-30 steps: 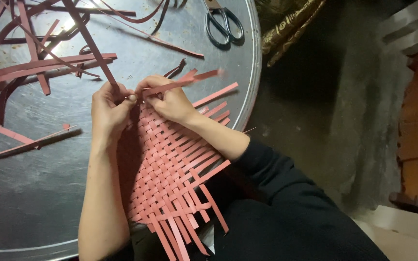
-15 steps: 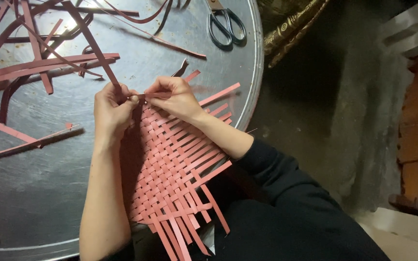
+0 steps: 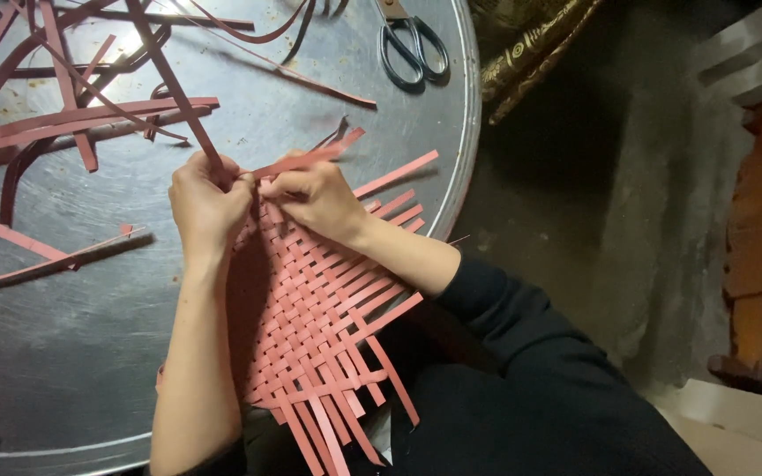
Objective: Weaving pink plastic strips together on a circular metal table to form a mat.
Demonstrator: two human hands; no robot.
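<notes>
Head view: both hands meet at the far edge of the woven pink strip mat (image 3: 310,317), which lies on the round metal table (image 3: 222,176). Left hand (image 3: 209,204) and right hand (image 3: 315,196) pinch one pink strip (image 3: 310,159). Scissors (image 3: 412,48) lie beyond the mat; loose strips (image 3: 63,123) lie left.

Dim and sharp; glare on the metal table (image 3: 249,106).
</notes>
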